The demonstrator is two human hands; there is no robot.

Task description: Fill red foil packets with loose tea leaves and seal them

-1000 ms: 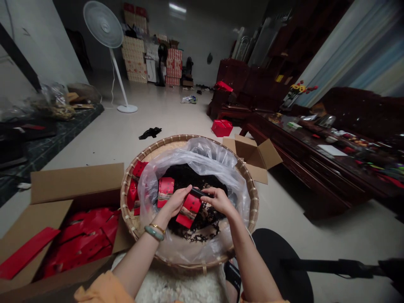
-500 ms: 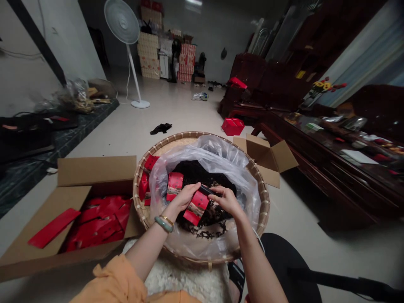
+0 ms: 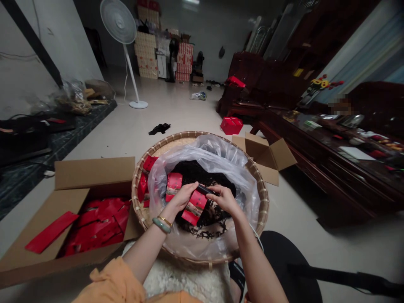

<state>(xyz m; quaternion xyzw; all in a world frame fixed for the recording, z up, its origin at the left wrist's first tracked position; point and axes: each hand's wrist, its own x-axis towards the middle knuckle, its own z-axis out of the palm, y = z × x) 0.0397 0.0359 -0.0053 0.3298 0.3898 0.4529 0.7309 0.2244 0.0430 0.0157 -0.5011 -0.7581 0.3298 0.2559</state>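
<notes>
My left hand [image 3: 184, 196] grips a small red pouch [image 3: 195, 208] by its upper edge, over a heap of dark loose leaves [image 3: 193, 171]. My right hand [image 3: 224, 198] pinches a dark narrow scoop-like tool [image 3: 207, 190] at the pouch's mouth. The leaves lie in a clear plastic bag [image 3: 214, 160] set inside a round woven basket [image 3: 164, 146]. More red pouches [image 3: 174, 185] stand at the bag's left side.
An open cardboard box [image 3: 94, 171] with several flat red pouches [image 3: 94, 225] sits to my left. A smaller open carton [image 3: 268, 156] lies beyond the basket. A dark wooden table [image 3: 318, 151] runs along the right. A standing fan [image 3: 121, 25] is further back.
The view shifted a little between frames. Both hands stay over the leaves with the pouch and tool held the same way.
</notes>
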